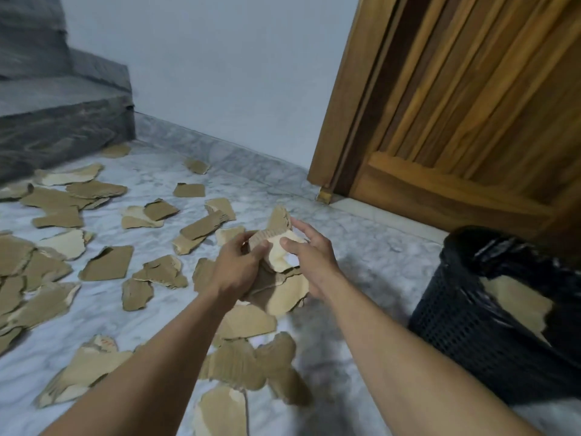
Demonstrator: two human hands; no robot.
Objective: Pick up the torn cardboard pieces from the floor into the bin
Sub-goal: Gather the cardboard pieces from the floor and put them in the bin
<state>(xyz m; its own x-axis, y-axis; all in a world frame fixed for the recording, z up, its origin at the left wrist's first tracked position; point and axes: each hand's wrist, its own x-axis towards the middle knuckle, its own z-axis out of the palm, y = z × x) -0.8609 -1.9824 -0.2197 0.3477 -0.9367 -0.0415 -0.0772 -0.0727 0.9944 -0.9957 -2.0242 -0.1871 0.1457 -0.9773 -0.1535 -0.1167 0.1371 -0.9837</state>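
Note:
Several torn brown cardboard pieces (107,263) lie scattered over the marble floor, mostly left and near me. In the middle of the view, above the floor, a bunch of cardboard pieces (283,287) is held by both hands. My left hand (239,269) grips its left side from above, and my right hand (309,256) holds the right side with the thumb on top. The black mesh bin (465,338), lined with a black bag, stands at the right. One cardboard piece (515,303) lies inside the bin against the liner.
Grey stone steps (63,121) rise at the back left. A white wall runs behind, and a wooden door (456,121) with its frame stands at the back right, just behind the bin. Bare marble floor (371,262) lies between my hands and the bin.

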